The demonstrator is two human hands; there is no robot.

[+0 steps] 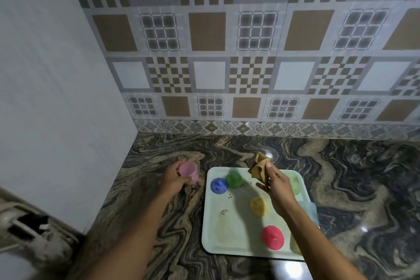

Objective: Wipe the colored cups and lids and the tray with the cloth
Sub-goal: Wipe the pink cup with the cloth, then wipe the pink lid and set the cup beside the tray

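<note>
Left of the tray [213, 229], my left hand [175, 179] grips a pink cup [188, 170]; my right hand [276, 185] pinches the cloth [258, 167].

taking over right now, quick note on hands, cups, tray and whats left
Left hand grips the pink cup over the counter, left of the tray.
Right hand pinches the cloth above the tray.
On the tray: blue piece, green piece, yellow piece, red piece.
Done: cannot tell what is wiped.
Left: dark specks on the tray, so wipe it; likely the pieces too.
</note>
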